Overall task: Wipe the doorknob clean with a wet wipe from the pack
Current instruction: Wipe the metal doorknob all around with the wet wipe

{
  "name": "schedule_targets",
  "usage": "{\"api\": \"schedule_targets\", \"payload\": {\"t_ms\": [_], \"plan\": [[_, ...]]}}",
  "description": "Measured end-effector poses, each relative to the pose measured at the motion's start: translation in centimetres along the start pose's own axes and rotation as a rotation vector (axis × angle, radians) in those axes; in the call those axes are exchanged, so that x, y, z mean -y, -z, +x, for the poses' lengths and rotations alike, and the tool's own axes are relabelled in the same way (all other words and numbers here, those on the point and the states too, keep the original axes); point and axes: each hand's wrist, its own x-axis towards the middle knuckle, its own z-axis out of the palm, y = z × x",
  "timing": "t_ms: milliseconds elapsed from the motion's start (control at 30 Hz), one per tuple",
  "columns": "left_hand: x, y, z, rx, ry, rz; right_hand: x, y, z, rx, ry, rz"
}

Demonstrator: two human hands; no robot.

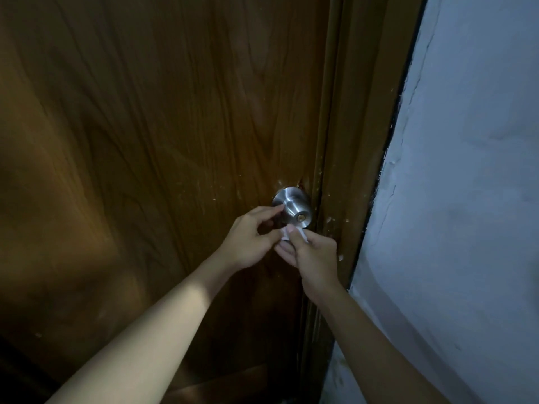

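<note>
While both forearms are reaching up from the lower edge of the view, the left hand [250, 237] is sitting left of and just below the round brushed-steel doorknob [293, 208]. Its fingers are curling loosely toward the knob's left flank, with the fingertips [275, 211] at or touching the metal near the round backing plate; whether they are truly pinching anything is not clear in the dim light. The knob itself is sticking out of the brown wood-grain door [145, 141], close to that door's right edge, and its axis is pointing out from the panel toward the viewer, with a small brass-coloured keyway in its face.

Directly under the knob, the small crumpled white wet wipe [287, 233] is being pinched between the thumb and fingers of the right hand [313, 258], which is coming in from below and right. The wipe is lying just beneath the knob's lower rim, touching or nearly touching it. Judging from this, the right hand is the one placed to rub upward and around the knob. Further right, the brown door frame [347, 170] is meeting a pale blue-grey plastered wall [466, 170]. No pack is showing.
</note>
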Motion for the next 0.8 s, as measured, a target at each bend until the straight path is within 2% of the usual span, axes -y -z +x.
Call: {"api": "schedule_targets", "payload": {"t_ms": [67,133,200,300,367,500,633,733,800], "plan": [[-0.3,0.3,0.2,0.022,-0.001,-0.024,0.3,-0.1,-0.4,-0.088,0.217,-0.207],[-0.4,0.5,0.5,0.026,0.001,-0.053,0.1,0.3,0.0,-0.331,0.499,-0.413],[-0.6,0.5,0.6,0.033,-0.001,-0.054,-0.4,0.6,0.9,-0.472,0.627,-0.563],[-0.7,0.1,0.8,0.042,0.002,-0.058,-1.9,0.6,1.5,-0.34,0.739,-0.852],[-0.7,-0.1,0.8,0.035,0.004,-0.064,-3.3,0.6,1.4,-0.285,0.784,-0.962],[-0.8,-0.5,0.8,0.01,0.013,-0.086,-5.1,0.8,0.9,-0.264,0.777,-0.976],[-0.7,-0.8,0.7,-0.001,0.028,-0.114,-4.2,0.8,0.9,-0.234,0.81,-0.987],[-0.6,-1.0,0.6,0.012,0.039,-0.118,-3.2,2.2,1.0,-0.121,0.898,-1.094],[-0.6,-1.0,0.6,0.024,0.047,-0.123,-2.8,3.2,1.2,-0.065,0.893,-1.12]]}}
